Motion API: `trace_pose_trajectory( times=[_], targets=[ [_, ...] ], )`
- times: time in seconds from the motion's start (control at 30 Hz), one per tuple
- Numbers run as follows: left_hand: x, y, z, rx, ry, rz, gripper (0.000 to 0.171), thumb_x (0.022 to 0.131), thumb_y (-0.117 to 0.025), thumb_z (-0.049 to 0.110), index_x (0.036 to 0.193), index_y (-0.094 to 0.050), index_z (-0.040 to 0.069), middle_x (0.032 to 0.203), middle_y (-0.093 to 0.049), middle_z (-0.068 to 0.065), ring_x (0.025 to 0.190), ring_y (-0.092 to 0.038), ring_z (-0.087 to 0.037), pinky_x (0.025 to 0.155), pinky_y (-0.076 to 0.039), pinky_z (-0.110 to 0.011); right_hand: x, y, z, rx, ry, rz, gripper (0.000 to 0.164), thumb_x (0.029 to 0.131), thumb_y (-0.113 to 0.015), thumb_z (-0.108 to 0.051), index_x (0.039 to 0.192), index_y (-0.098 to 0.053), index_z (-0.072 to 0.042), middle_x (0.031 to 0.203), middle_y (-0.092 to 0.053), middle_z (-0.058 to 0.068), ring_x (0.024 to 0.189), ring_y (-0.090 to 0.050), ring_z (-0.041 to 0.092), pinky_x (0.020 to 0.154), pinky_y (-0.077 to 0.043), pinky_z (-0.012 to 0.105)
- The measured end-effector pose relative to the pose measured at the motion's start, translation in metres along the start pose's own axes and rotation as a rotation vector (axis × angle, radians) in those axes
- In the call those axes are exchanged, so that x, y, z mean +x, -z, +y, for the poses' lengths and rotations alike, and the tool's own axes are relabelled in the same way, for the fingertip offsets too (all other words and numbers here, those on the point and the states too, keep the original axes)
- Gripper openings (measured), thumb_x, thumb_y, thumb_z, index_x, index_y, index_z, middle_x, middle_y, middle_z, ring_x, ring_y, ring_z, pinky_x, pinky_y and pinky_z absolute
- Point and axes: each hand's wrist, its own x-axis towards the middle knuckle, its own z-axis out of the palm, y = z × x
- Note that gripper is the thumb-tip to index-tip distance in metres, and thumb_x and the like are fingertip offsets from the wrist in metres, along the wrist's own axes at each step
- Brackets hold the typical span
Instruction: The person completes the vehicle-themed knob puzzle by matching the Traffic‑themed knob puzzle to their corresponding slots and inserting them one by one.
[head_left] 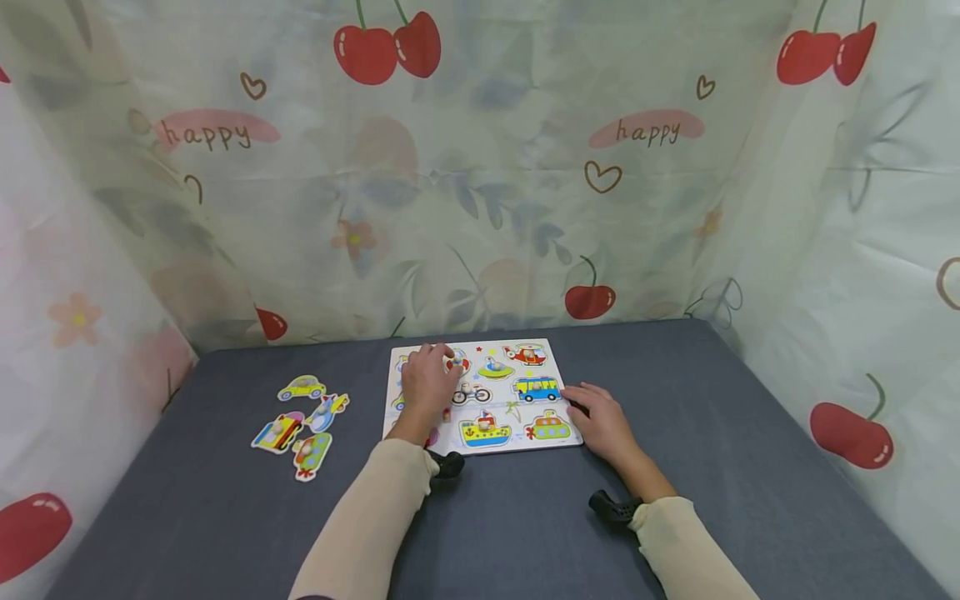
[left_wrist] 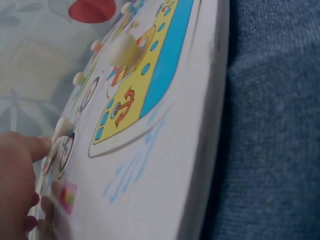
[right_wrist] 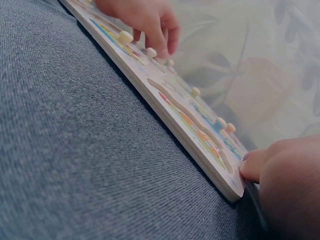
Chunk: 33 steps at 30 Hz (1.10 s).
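A white puzzle board (head_left: 442, 442) with coloured vehicle pictures lies on the table. Over its upper left part is my left hand (head_left: 429, 383), thumb and fingers bent around a small red-and-white puzzle piece (head_left: 459, 362); the wrist views leave the exact grip partly hidden. Against the board's right edge rests my right hand (head_left: 603, 421), its fingertips touching the side near the blue bus piece (head_left: 537, 388). Knobs stand on the bicycle piece (head_left: 471, 393) and the boat piece (head_left: 484, 430). The submarine spot (right_wrist: 195, 125) is a bare recess.
Left of the board lie loose knobbed pieces: a yellow car (head_left: 302, 387), a blue-and-white piece (head_left: 327, 412), a red-and-yellow piece (head_left: 277, 432) and a green submarine (head_left: 311, 455). A dark grey cloth (head_left: 517, 517) covers the table; printed curtains (head_left: 480, 208) stand behind and beside it.
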Motion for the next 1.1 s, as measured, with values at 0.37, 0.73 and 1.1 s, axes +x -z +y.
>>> trace_pose_trajectory(
  times=[0.37, 0.73, 1.1],
  targets=[
    [0.001, 0.001, -0.001, 0.059, -0.031, -0.055, 0.037, 0.089, -0.071, 0.031, 0.124, -0.068, 0.02, 0.121, -0.065, -0.003, 0.11, -0.049, -0.026, 0.093, -0.035, -0.043, 0.0, 0.001, -0.003, 0.007, -0.004, 0.003, 0.037, 0.095, -0.061, -0.01, 0.131, -0.061, -0.002, 0.134, -0.057, 0.016, 0.134, -0.039, 0.038, 0.107, -0.029, 0.058],
    [-0.001, 0.002, -0.002, 0.036, -0.042, -0.074, 0.036, 0.09, -0.071, 0.029, 0.125, -0.068, 0.021, 0.12, -0.066, -0.001, 0.107, -0.049, -0.025, 0.089, -0.036, -0.042, 0.001, -0.001, -0.001, -0.002, -0.012, 0.002, 0.037, 0.095, -0.061, -0.011, 0.131, -0.061, -0.002, 0.134, -0.057, 0.015, 0.134, -0.038, 0.037, 0.107, -0.029, 0.057],
    [-0.007, 0.009, -0.016, -0.069, -0.073, -0.024, 0.026, 0.09, -0.067, 0.023, 0.116, -0.072, 0.021, 0.114, -0.068, 0.0, 0.102, -0.054, -0.023, 0.089, -0.038, -0.042, 0.0, -0.002, 0.0, -0.004, -0.019, 0.001, 0.037, 0.096, -0.061, -0.011, 0.131, -0.061, -0.002, 0.134, -0.057, 0.016, 0.135, -0.038, 0.037, 0.108, -0.029, 0.057]
  ],
)
